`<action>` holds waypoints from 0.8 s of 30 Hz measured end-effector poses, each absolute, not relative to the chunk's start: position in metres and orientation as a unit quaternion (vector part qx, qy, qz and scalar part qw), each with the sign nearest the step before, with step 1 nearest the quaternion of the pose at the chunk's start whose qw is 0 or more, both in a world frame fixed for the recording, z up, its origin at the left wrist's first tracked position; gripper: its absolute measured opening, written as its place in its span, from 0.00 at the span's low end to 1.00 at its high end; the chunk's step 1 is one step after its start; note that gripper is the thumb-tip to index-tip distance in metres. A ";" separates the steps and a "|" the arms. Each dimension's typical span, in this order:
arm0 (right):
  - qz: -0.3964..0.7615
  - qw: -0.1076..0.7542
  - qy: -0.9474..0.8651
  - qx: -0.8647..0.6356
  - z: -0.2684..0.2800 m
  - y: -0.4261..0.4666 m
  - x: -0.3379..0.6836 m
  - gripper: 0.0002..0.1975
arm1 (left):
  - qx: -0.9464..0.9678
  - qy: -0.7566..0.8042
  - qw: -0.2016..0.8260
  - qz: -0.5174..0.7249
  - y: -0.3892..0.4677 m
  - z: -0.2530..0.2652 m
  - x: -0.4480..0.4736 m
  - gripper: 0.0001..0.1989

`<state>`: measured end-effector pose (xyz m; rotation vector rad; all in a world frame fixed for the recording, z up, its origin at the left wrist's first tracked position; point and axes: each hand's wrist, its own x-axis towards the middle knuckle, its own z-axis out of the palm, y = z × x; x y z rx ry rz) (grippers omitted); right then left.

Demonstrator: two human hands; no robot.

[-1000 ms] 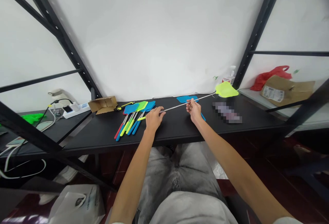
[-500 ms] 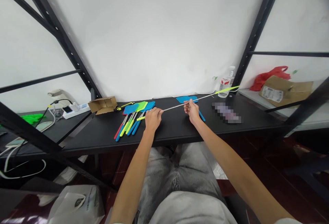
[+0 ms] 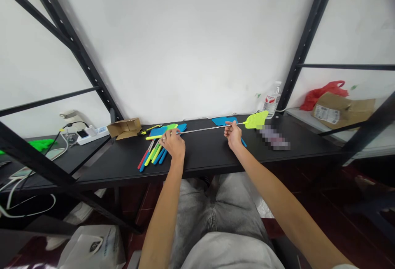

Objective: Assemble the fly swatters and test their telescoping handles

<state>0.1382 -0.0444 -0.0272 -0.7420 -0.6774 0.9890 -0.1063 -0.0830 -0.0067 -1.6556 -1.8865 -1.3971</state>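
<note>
A yellow-green fly swatter (image 3: 256,119) with a thin metal rod stretches nearly level above the black table, its paddle on the right, face turned toward me. My left hand (image 3: 173,142) is closed around the rod beside the yellow handle at its left end. Fingers of my right hand (image 3: 233,135) pinch the rod near the paddle. Beneath and left of my left hand lie several fly swatters (image 3: 154,153) with red, blue, yellow and green handles, their paddles partly hidden. Behind my right hand, blue swatter paddles (image 3: 219,121) rest on the table, a blue handle showing past my wrist.
An open cardboard box (image 3: 124,129) and a yellow-black cutter (image 3: 150,129) lie left. A water bottle (image 3: 271,99) stands at the back right, near a blurred item (image 3: 274,138). Black rack posts (image 3: 304,42) rise on both sides. A power strip (image 3: 92,135) sits far left.
The fly swatter's paddle has turned from edge-on to face-on and moved left and down. My left hand has shifted left along with the handle; the right hand has moved slightly right.
</note>
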 end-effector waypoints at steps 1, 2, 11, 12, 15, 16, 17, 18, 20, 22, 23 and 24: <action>0.452 0.762 -0.312 -0.343 -0.027 -0.044 0.138 0.29 | -0.556 -0.658 0.125 -0.492 -0.083 -0.006 -0.108 0.13; 0.450 0.761 -0.316 -0.345 -0.027 -0.044 0.138 0.29 | -0.540 -0.666 0.118 -0.502 -0.082 -0.006 -0.110 0.13; 0.449 0.744 -0.349 -0.351 -0.028 -0.042 0.138 0.30 | -0.424 -0.698 0.155 -0.556 -0.074 -0.011 -0.125 0.15; 0.453 0.742 -0.347 -0.350 -0.028 -0.043 0.137 0.30 | -0.423 -0.699 0.157 -0.555 -0.073 -0.011 -0.125 0.15; 0.457 0.738 -0.349 -0.352 -0.027 -0.044 0.137 0.29 | -0.430 -0.698 0.154 -0.551 -0.073 -0.011 -0.126 0.14; 0.456 0.737 -0.352 -0.354 -0.027 -0.044 0.136 0.29 | -0.437 -0.696 0.152 -0.549 -0.073 -0.012 -0.126 0.14; 0.454 0.737 -0.354 -0.355 -0.027 -0.044 0.136 0.29 | -0.448 -0.694 0.148 -0.545 -0.073 -0.012 -0.125 0.14; 0.452 0.737 -0.355 -0.354 -0.027 -0.044 0.136 0.29 | -0.462 -0.690 0.144 -0.538 -0.073 -0.012 -0.125 0.14; 0.450 0.742 -0.352 -0.352 -0.027 -0.044 0.137 0.29 | -0.497 -0.682 0.137 -0.520 -0.073 -0.013 -0.122 0.15; 0.443 0.748 -0.345 -0.353 -0.027 -0.043 0.137 0.29 | -0.536 -0.669 0.132 -0.498 -0.073 -0.013 -0.120 0.16; 0.439 0.752 -0.340 -0.354 -0.027 -0.043 0.138 0.29 | -0.557 -0.660 0.131 -0.486 -0.073 -0.014 -0.118 0.16; 0.437 0.756 -0.335 -0.354 -0.027 -0.043 0.138 0.30 | -0.579 -0.651 0.131 -0.473 -0.073 -0.014 -0.117 0.15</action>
